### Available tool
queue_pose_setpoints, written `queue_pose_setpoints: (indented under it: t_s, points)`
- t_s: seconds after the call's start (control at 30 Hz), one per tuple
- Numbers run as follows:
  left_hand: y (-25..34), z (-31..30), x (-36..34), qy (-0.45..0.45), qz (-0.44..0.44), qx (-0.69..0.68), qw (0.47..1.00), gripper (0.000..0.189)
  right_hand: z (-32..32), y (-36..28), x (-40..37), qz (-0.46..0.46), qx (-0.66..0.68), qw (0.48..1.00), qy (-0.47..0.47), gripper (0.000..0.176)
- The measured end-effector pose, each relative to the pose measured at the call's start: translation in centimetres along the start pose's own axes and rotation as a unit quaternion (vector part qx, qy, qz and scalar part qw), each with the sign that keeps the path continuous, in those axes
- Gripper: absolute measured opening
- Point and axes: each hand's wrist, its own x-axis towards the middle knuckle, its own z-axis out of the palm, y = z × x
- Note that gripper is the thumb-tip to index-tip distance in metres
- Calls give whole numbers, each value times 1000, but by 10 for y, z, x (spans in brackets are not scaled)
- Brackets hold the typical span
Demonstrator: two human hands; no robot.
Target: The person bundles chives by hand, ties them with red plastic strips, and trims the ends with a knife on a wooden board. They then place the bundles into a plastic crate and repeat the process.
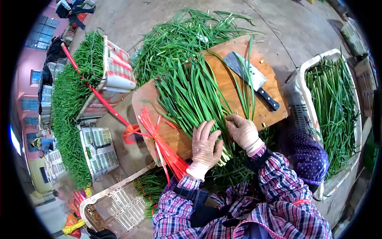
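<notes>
Bundle (191, 95) of chives lies on board (225, 75), cut ends at near edge, tips fanned toward far left corner. Left hand (205, 147), gloved, fingers wrapped over cut ends and pressing down. Right hand (243, 133), gloved, closed on the same ends from the right side. Hands nearly touching.

Edges/room:
- Cleaver (248, 73) flat on right half of board, handle pointing at right edge, well apart from both hands.
- Bare strip of board between bundle and cleaver, a few loose blades crossing it.
- Red ties (161, 143) hang over near left corner, just beside left hand.
- Loose pile (179, 36) spills past far edge onto concrete floor (294, 28).

Containers:
- Right crate (306, 99): white, chives laid lengthwise, close to board's right edge.
- Left crates (117, 71): white, stacked, long heap (69, 107) of chives on them, red strap across.
- Low crate (115, 205) at near left: contents can't tell.
</notes>
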Motion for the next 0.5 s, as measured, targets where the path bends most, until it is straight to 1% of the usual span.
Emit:
queue_pose_setpoints:
  t_s: [0.03,0.1,0.13,0.27,0.33,0.37,0.4,0.43,0.47,0.5]
  points:
    - [-1,1,-1,0,-1,-6,1000,31,0,-4,10,-6,-40,999,5,25]
    - [-4,3,-2,-2,4,-17,1000,32,3,-9,28,2,-61,998,17,28]
    - [-5,3,-3,4,6,-19,1000,32,3,-16,43,-31,-93,995,35,31]
    - [-1,0,-2,-3,-3,-14,1000,34,4,-28,69,-48,-109,992,28,33]
    - [-1,-1,-2,-4,-4,-9,1000,34,7,-27,79,-56,-151,987,27,33]
    - [0,0,-2,-10,-4,-6,1000,35,6,-28,83,-58,-151,986,28,33]
    - [0,0,-3,-11,-9,-4,1000,40,6,-30,86,-54,-169,984,22,33]
    - [1,0,-2,-9,-9,-4,1000,40,5,-31,89,-49,-187,981,15,33]
    - [4,-3,0,-22,1,23,999,43,4,-34,92,-27,-185,982,1,33]
    - [6,-5,2,-36,10,49,998,46,4,-36,93,-28,-185,982,2,33]
